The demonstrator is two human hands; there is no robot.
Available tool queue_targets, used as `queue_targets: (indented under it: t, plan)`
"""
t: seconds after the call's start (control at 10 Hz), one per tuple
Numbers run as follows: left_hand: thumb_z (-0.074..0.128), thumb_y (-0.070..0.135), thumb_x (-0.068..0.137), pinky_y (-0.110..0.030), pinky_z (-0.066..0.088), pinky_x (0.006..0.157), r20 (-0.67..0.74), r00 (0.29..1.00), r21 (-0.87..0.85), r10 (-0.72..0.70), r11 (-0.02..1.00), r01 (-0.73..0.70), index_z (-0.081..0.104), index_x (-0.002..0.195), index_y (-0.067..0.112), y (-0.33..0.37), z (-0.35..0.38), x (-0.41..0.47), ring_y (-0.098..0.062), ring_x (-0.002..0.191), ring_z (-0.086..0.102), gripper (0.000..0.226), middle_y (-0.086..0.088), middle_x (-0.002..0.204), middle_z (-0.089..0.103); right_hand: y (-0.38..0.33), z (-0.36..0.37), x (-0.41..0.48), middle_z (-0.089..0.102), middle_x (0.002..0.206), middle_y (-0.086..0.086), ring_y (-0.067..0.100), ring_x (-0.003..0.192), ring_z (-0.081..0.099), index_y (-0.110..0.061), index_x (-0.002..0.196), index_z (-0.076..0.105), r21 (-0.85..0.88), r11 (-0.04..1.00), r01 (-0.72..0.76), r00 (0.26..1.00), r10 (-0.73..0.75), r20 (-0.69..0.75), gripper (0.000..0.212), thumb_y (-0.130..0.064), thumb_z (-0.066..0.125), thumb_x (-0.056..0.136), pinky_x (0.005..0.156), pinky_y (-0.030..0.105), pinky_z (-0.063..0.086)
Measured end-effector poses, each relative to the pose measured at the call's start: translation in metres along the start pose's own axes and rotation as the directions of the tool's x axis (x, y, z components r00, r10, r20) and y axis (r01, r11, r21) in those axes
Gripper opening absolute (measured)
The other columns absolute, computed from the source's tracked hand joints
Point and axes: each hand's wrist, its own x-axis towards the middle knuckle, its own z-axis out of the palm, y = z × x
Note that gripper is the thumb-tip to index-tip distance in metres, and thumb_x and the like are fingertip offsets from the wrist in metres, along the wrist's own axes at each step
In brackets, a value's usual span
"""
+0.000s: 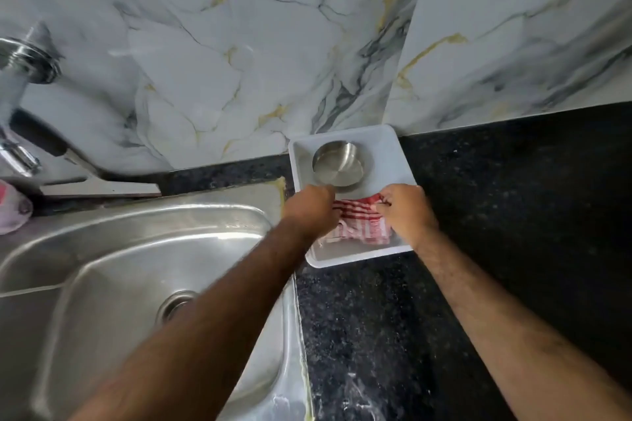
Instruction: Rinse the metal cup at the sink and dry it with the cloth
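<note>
A shiny metal cup [338, 163] stands upright in the far half of a white tray [393, 147] on the dark counter. A red-and-white striped cloth [359, 220] lies crumpled in the tray's near half. My left hand [309, 210] is closed on the cloth's left side, its knuckles just below the cup. My right hand [407, 212] pinches the cloth's right edge. Both forearms reach in from the bottom. The steel sink [113, 277] lies to the left, its drain [174, 306] partly behind my left forearm.
A chrome tap [24, 58] juts from the marble wall at upper left, over the sink. A pink object [12, 210] sits at the sink's far left rim. Black speckled counter [513, 202] stretches to the right of the tray.
</note>
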Motion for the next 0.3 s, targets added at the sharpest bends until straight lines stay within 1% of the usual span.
queue_targets:
  t: [0.1,0.2,0.3]
  plan:
    - [0.062,0.051,0.098,-0.046,0.045,0.097,-0.026,0.994,0.334,0.104,0.938,-0.089,0.07,0.125,0.025,0.001,0.01,0.0,-0.027,0.118,0.06,0.039,-0.006,0.121,0.074,0.003,0.006,-0.003,0.076,0.119,0.017,0.036,0.105,0.073,-0.006,0.122,0.071,-0.236,0.97,0.052,0.998,-0.047,0.028,0.029,-0.027,0.072,0.102,0.091,0.047,0.063]
    - [0.058,0.06,0.098,-0.055,0.034,0.112,-0.083,0.983,0.389,0.161,0.914,-0.117,0.054,0.148,0.022,-0.012,0.007,-0.015,-0.03,0.14,0.044,0.063,-0.008,0.149,0.056,-0.003,0.0,-0.025,0.058,0.147,0.014,0.034,0.127,0.063,-0.013,0.158,0.045,-0.354,0.919,0.174,0.982,-0.187,-0.001,0.059,-0.022,0.067,0.104,0.102,0.048,0.06]
    - [0.049,0.065,0.1,-0.059,0.02,0.126,-0.106,0.978,0.373,0.179,0.919,-0.128,0.031,0.163,0.021,-0.044,-0.009,-0.032,-0.03,0.16,0.023,0.079,-0.008,0.172,0.032,-0.012,-0.036,-0.053,0.052,0.159,0.013,0.034,0.136,0.061,-0.013,0.162,0.044,-0.223,0.932,0.286,0.938,-0.319,-0.132,0.066,-0.02,0.071,0.103,0.11,0.05,0.057]
